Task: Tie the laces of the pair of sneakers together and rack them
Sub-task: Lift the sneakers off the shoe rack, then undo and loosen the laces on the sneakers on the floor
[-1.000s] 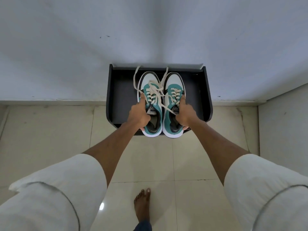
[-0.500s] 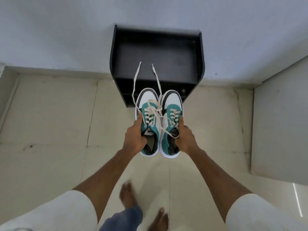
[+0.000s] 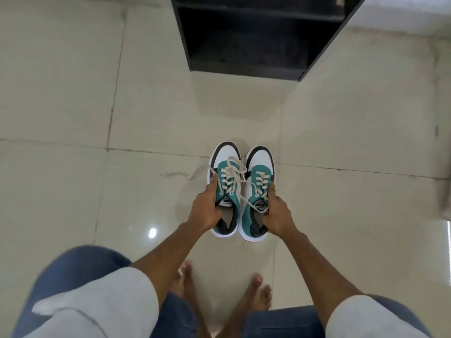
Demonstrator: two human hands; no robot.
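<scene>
**Holding two sneakers over the tiles, rack at 12 o'clock**

Holding: 2 hands, 2 sneakers, one per hand. Left hand [image 3: 207,211] is closed round the outer side of the left sneaker [image 3: 225,189], thumb along the upper near the eyelets, other fingers hidden under it. Right hand [image 3: 275,213] is closed the same way round the outer side of the right sneaker [image 3: 256,193], thumb up by the lacing.

Sneakers: teal, white and black, side by side, inner edges touching or nearly so, toes to 12 o'clock, heels to 6. Whether the soles touch the floor [image 3: 73,118] or hang just above it, can't tell.

Laces [image 3: 234,174]: cream, loose strands crossing from one shoe to the other over the gap; one long strand runs diagonally to the right shoe's tongue. A knot between them can't be made out.

Rack [image 3: 244,45]: 1 black unit at 12 o'clock, well apart from the shoes, open front with 1 shelf edge visible near the top.

At 6 o'clock: 2 bare feet [image 3: 258,296] on the tiles, blue trouser legs, 2 light sleeves.
</scene>
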